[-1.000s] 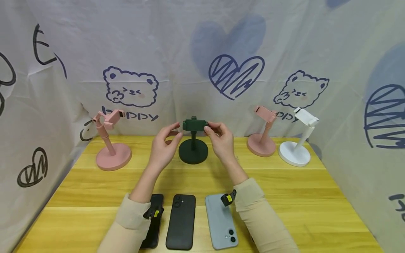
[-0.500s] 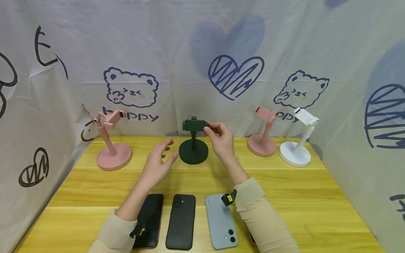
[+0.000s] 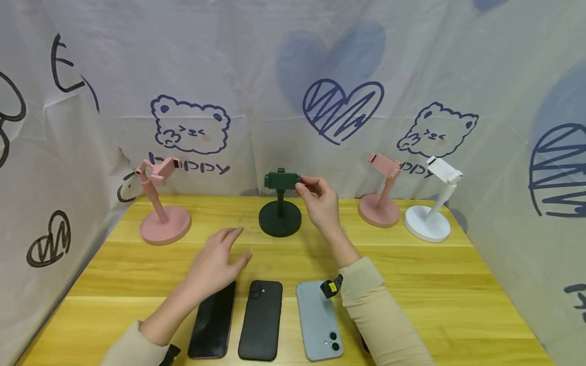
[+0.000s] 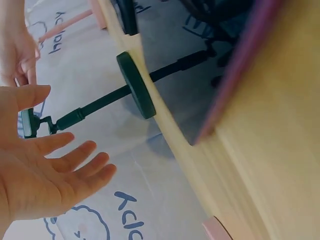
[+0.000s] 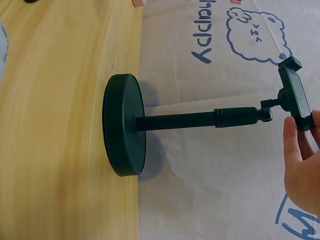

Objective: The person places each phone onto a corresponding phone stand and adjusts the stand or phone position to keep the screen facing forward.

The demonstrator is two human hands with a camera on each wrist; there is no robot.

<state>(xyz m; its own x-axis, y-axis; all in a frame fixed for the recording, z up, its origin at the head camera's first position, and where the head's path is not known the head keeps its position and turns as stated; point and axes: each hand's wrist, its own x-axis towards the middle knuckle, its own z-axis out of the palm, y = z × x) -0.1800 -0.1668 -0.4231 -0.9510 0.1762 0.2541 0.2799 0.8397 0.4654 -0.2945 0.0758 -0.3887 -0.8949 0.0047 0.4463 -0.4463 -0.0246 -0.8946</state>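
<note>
A dark green phone stand (image 3: 280, 223) stands upright at the back middle, its clamp (image 3: 282, 181) level on the post. My right hand (image 3: 322, 204) pinches the right end of that clamp; the right wrist view shows the fingertips at the lower end of the clamp (image 5: 295, 95). My left hand (image 3: 211, 268) is in the air with fingers spread, holding nothing. Below it lies a phone with a glossy black screen (image 3: 212, 325), its top end partly covered by the hand in the head view. A matte black phone (image 3: 261, 325) and a light blue phone (image 3: 318, 325) lie face down beside it.
A pink phone stand (image 3: 166, 225) is at the back left. Another pink stand (image 3: 379, 210) and a white stand (image 3: 427, 223) are at the back right. Another phone's edge (image 3: 364, 346) shows from under the right sleeve. A printed cloth (image 3: 256, 61) hangs behind the wooden table (image 3: 435, 295).
My left hand has come away from the left end of the green clamp, back toward me and left, over the glossy black phone. My right hand has stayed on the clamp.
</note>
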